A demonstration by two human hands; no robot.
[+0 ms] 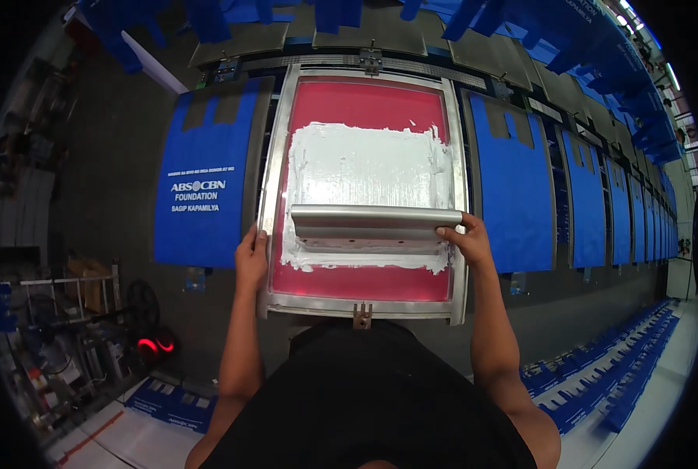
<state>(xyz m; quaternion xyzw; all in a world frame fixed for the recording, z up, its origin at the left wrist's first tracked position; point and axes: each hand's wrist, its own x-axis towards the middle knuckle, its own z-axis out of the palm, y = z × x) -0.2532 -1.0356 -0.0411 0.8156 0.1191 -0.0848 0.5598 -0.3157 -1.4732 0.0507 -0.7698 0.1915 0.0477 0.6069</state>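
Observation:
A screen printing frame (457,172) with a silver metal border lies in front of me. Its red mesh (364,98) carries a broad, ragged-edged layer of white ink (364,160). Across the lower part of the ink rests a long metal squeegee (372,223), reaching nearly from side to side. At its right end, my right hand (467,237) grips it with thumb and fingers. On the frame's left edge is my left hand (251,248), its fingers closed round the metal side bar. What lies beneath the screen is hidden.
Left of the frame a blue bag panel with white print (204,184) lies on a board. Plain blue panels (513,187) line up to the right. More blue pieces hang along the far side (489,19). A machine with glowing red rings (155,344) stands at lower left.

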